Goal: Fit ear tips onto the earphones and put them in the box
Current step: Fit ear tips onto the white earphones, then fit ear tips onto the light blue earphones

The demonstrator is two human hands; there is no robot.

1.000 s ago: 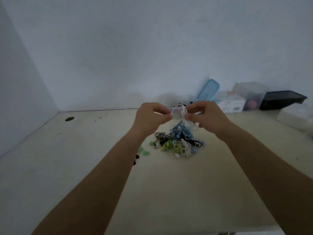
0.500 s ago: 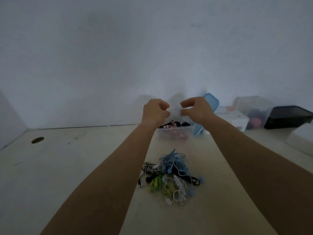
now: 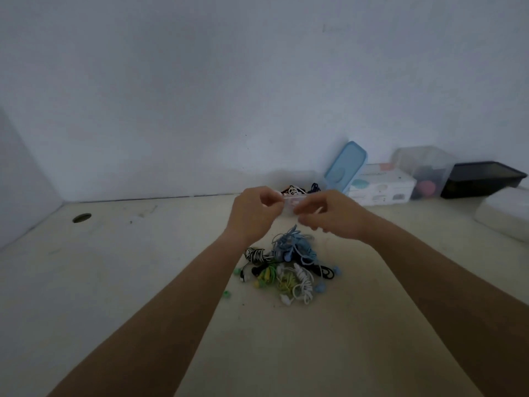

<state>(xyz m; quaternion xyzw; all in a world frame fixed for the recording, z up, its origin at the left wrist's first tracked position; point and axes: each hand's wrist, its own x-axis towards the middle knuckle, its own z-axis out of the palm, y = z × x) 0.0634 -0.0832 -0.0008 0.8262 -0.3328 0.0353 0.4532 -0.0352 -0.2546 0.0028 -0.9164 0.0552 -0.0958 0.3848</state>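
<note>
A clear plastic box (image 3: 291, 202) holding several earphones stands near the back wall. My left hand (image 3: 253, 214) and my right hand (image 3: 330, 217) hover just in front of it with fingers loosely curled, and I see nothing held in either. Below the hands a tangled pile of earphones (image 3: 289, 270) lies on the table, with blue ones (image 3: 294, 245) on top and white, yellow-green and black ones beneath. Loose ear tips lie around it: a green one (image 3: 226, 294) at the left and a blue one (image 3: 319, 287) at the right.
A blue lid (image 3: 345, 167) leans on the wall behind the box. To the right stand a white carton (image 3: 383, 187), a clear container (image 3: 423, 173), a black tray (image 3: 483, 179) and a white object (image 3: 503, 213). A cable hole (image 3: 82, 218) is at far left.
A second ago both hands pinched a white earphone above the pile. They reached over the clear box and the earphone is gone from them. The hands have drawn back slightly.
</note>
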